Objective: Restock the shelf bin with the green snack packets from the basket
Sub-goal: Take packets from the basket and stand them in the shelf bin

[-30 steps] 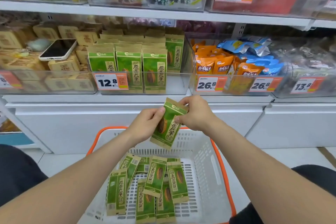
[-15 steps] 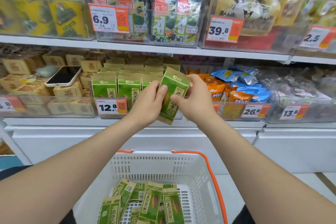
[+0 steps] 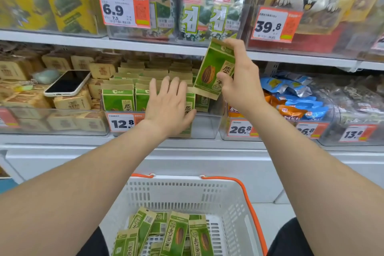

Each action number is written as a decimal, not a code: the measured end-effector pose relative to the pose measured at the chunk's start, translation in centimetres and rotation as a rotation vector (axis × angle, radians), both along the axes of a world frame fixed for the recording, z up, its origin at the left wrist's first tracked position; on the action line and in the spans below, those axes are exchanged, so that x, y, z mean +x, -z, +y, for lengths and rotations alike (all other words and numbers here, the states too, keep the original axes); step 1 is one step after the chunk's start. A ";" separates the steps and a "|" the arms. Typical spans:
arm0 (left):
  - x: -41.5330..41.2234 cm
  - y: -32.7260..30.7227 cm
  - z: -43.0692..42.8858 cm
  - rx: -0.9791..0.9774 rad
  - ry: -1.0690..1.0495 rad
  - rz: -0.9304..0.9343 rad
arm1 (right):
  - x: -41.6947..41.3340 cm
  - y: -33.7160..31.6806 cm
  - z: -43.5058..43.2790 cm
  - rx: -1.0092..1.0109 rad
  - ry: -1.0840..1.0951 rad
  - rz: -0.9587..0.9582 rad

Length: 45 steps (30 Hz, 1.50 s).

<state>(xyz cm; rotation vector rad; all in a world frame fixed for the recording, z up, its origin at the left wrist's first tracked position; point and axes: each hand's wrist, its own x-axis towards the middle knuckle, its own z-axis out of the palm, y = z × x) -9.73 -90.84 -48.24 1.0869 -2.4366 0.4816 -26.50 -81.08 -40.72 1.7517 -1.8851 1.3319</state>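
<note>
Green snack packet [image 3: 216, 68] is up over the right end of the shelf bin [image 3: 205, 127], tilted with its top leaning to the right. Its bottom edge is just above the rows standing in there. The right hand [image 3: 241, 83] has it pinched: thumb on the printed front, the other fingers round the right edge and the back.

The left hand [image 3: 168, 108] is flat and open, fingers straight and a bit spread, laid over the front-row packets [image 3: 117, 100] in the middle of the bin. Looks like it's touching them, but I can't swear to it. The bin is clear plastic with a 12.8 price tag [image 3: 121, 123] on its front wall. The packets inside stand upright in rows, tan tops showing toward the back.

Down below, the white basket [image 3: 187, 191] with orange handles sits between the person's legs. A pile [image 3: 176, 233] of the same green packets lies in its bottom, overlapping each other.

Around all that:
- a phone [image 3: 67, 82] lies screen up on the brown packs [image 3: 72, 102] in the bin to the left
- orange and blue bags [image 3: 291, 97] fill the bin to the right
- seaweed packs [image 3: 203, 12] sit on the shelf above
</note>
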 end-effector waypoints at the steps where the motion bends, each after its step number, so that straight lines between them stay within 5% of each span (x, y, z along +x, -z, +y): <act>1: -0.1 0.0 -0.2 -0.010 -0.001 0.022 | -0.3 -0.1 -0.1 0.018 -0.018 -0.001; 9: -1.2 0.3 -0.9 -0.039 -0.059 0.103 | -1.9 0.0 -0.6 0.186 -0.073 0.031; 16: -1.9 0.1 -0.7 -0.045 -0.068 0.114 | -0.6 4.1 -3.3 0.407 0.097 0.288; 30: -1.8 0.0 -1.9 -0.108 -0.031 0.118 | -0.3 5.5 -7.0 0.471 0.475 0.506; 37: -1.8 0.1 -2.0 -0.112 -0.025 0.128 | 0.3 4.9 -7.7 0.536 0.409 0.532; 45: -1.6 -0.2 -1.6 -0.090 -0.027 0.106 | 0.6 5.1 -7.9 0.540 0.570 0.560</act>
